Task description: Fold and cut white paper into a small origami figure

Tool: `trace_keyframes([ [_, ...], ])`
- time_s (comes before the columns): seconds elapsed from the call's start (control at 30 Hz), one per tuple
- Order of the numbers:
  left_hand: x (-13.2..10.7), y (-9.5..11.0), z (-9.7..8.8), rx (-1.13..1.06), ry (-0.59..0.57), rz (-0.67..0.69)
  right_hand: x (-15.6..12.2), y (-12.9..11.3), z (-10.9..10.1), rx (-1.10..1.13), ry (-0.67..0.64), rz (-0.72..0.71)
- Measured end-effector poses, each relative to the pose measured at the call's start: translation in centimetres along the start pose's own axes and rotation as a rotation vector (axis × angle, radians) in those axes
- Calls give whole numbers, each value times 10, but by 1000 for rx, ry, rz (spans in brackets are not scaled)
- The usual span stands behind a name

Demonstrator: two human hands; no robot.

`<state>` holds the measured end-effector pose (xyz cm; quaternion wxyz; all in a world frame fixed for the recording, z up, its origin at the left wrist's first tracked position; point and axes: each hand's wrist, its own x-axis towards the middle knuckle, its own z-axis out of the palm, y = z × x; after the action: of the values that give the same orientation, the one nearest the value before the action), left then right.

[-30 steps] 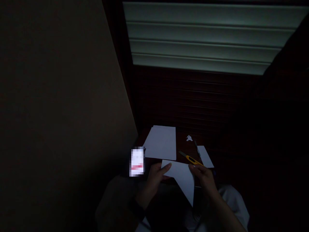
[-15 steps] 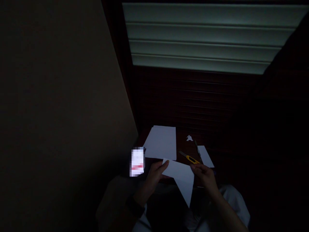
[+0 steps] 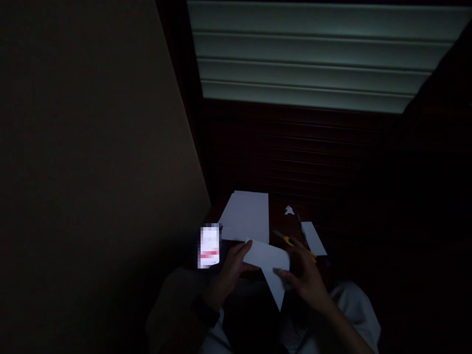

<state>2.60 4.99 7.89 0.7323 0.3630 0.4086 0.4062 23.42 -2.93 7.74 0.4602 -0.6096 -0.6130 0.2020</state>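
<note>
A folded sheet of white paper (image 3: 263, 254) is held up over my lap, its pointed flap hanging down on the right. My left hand (image 3: 234, 263) pinches the paper's left end, thumb on top and fingers underneath. At the right edge, my right hand (image 3: 304, 275) grips the paper, its thumb across the front of the flap; some fingers are hidden or blurred. Just behind the right hand lies a yellow utility knife (image 3: 286, 240) with its blade out, partly covered by the fingers.
A stack of white paper (image 3: 247, 216) lies on the dark table. Right of it are a small folded paper figure (image 3: 289, 210), a dark pen (image 3: 299, 219) and a white paper strip (image 3: 314, 238). A lit phone (image 3: 209, 246) is at left. A slatted shutter (image 3: 295, 59) rises behind; the room is dim.
My right hand has shifted left and its thumb has come down onto the hanging flap. The paper has moved slightly left and up. My left hand keeps its pinch.
</note>
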Motion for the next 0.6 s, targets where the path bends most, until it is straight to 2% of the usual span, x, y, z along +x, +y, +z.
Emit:
trace_keyframes([
  [0.13,3,-5,1,-20,-2,-17,-7,-7,14,-212,-160,-180],
  [0.37,5,-1,-2,-63,-36,-83,-9,6,17,-211,-155,-239],
  [0.43,5,-2,-3,-69,-77,-157,-8,5,17,-145,-125,-198],
  [0.5,4,-3,-2,-65,-132,-223,-6,2,17,-69,-73,-86],
  [0.6,-2,-7,1,21,-168,-167,-2,-4,18,39,10,107],
])
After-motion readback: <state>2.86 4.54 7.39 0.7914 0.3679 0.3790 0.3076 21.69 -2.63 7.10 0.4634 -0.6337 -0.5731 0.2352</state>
